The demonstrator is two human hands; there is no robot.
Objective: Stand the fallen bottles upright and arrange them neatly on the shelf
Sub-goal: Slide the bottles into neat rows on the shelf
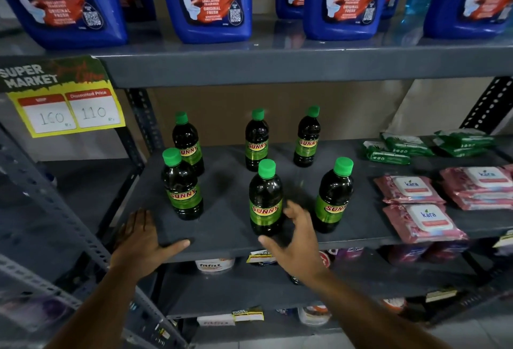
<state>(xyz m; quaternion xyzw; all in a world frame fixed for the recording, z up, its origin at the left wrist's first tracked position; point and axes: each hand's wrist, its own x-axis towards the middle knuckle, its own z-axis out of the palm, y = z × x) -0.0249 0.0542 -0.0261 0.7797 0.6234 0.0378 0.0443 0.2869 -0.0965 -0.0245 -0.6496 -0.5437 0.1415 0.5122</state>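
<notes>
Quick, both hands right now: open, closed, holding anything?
Left hand: open, flat on the shelf's front edge, holding nothing.
Right hand: open, cupped around the front middle bottle, not clearly gripping it.

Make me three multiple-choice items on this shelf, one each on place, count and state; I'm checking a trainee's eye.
1. Where is the left hand?
A. flat on the shelf's front edge
B. round a bottle
C. on the price tag

2. How many Sunny bottles stand there?
A. four
B. six
C. eight

3. The right hand is
A. clenched
B. open beside the front middle bottle
C. holding wipes

Key: A, palm lies on the ledge; B, three behind and three in front; B, fingers are spread by its base.
</notes>
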